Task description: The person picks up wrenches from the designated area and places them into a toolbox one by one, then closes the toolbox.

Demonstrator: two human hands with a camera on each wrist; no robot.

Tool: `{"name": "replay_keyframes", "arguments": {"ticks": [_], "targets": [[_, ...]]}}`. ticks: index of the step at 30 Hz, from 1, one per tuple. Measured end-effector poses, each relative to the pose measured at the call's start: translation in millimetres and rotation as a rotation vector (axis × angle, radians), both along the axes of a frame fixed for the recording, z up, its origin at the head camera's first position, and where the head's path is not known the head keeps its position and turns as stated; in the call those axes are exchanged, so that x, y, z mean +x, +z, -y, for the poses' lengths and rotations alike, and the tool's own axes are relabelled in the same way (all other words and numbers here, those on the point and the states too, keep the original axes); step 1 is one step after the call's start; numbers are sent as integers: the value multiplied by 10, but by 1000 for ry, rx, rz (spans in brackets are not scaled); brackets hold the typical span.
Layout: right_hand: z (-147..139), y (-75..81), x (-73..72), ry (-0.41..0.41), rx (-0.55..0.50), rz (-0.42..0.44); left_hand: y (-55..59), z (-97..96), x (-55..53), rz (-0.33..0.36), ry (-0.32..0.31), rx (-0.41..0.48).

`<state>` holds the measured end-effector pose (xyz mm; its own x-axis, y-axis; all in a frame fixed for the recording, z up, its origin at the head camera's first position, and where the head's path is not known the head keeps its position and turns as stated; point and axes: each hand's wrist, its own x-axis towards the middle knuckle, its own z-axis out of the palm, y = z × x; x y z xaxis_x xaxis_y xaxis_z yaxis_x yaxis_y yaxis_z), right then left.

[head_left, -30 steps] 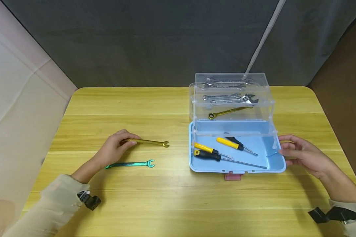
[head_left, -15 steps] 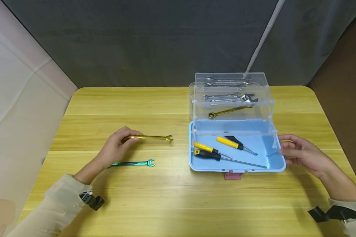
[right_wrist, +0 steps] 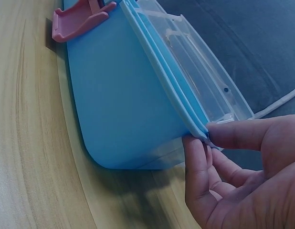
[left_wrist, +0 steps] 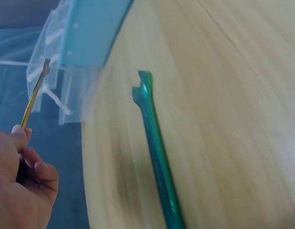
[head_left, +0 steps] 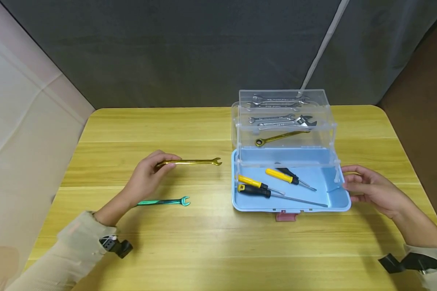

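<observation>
My left hand (head_left: 147,178) pinches a gold wrench (head_left: 198,161) between thumb and fingers, its open-ended jaw pointing right, raised off the table. Below that hand a green wrench (head_left: 165,201) lies on the wood, its left end hidden by the wrist; the left wrist view shows it close up. To the right stands a light-blue toolbox (head_left: 236,205) with its clear trays raised. My right hand (right_wrist: 247,176) pinches the toolbox rim at its right side. Inside the bottom lie a long black screwdriver (head_left: 255,190), two yellow-handled screwdrivers (head_left: 278,175) and another black-handled tool, partly covered.
Clear trays (head_left: 285,95) at the back hold several silver wrenches, an adjustable wrench (head_left: 306,121) and a gold ratchet wrench (head_left: 276,138). A pink latch (head_left: 286,217) hangs at the toolbox front. A dark curtain (head_left: 167,52) stands behind the table (head_left: 204,250).
My left hand has moved right and away from me, lifting the gold wrench closer to the toolbox. More of the green wrench shows. My right hand stays at the toolbox rim.
</observation>
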<state>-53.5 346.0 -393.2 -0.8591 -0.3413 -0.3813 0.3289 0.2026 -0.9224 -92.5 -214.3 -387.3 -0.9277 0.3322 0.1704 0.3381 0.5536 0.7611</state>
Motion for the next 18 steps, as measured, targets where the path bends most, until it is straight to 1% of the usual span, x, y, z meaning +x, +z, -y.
{"name": "replay_keyframes", "arguments": {"ticks": [4,8,12,18], "targets": [[-7,-6,1,4,-19,0,80,-97,-1,-7,0,31],[-12,-14,2,4,-11,1,152,-208,-19,-13,5,42],[-18,-17,2,6,-12,-1,220,-338,-58,-24,8,60],[-20,-14,2,5,-17,-1,304,-556,-136,-57,-21,79]]}}
